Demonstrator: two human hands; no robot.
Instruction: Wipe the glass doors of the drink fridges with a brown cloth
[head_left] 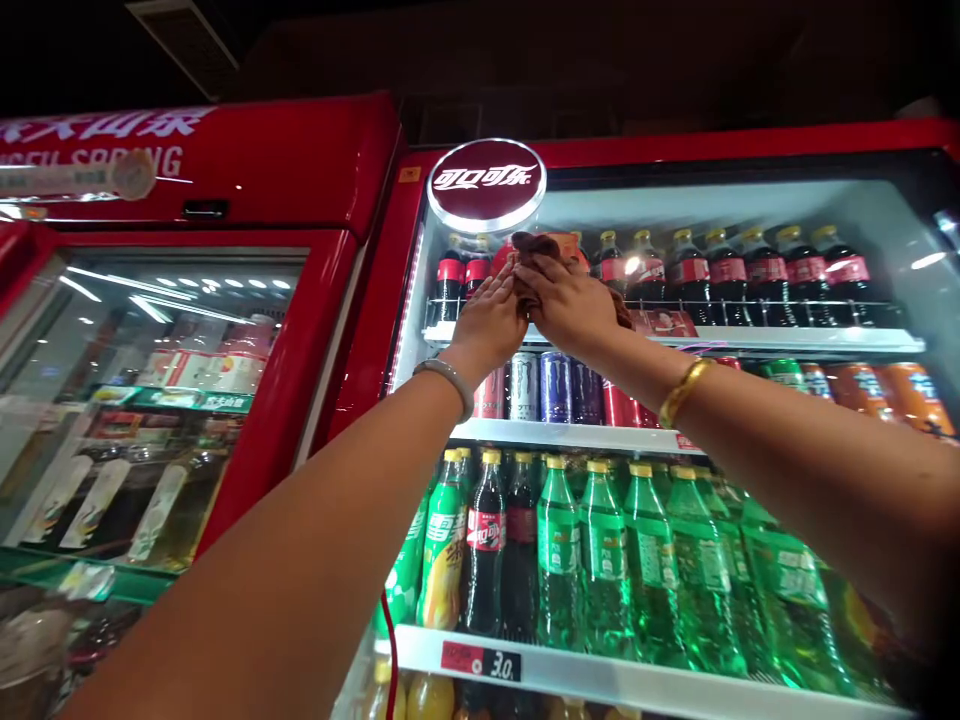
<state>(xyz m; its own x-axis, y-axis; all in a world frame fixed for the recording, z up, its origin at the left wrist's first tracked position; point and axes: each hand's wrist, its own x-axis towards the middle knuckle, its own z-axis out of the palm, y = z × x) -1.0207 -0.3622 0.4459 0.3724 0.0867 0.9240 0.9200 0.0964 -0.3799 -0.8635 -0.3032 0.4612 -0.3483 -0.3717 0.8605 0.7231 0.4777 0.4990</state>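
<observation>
A crumpled brown cloth (537, 244) is pressed against the glass door of the red drinks fridge (375, 330), just below the round lit sign (486, 186). My right hand (568, 300), with a gold bangle at the wrist, lies over the cloth and grips it; part of it sticks out past the heel of the hand. Close beside it, my left hand (491, 318) has its fingers stretched out towards the glass and the cloth's edge. A pale bangle circles that wrist. Red and orange stickers show partly behind the fingers.
Behind the glass are shelves of cola bottles (727, 265), drink cans (556, 388) and green soda bottles (600, 540). A price tag (481, 662) sits on the lower shelf edge. A red cord (388, 650) hangs at lower left. Another red fridge (259, 440) stands left.
</observation>
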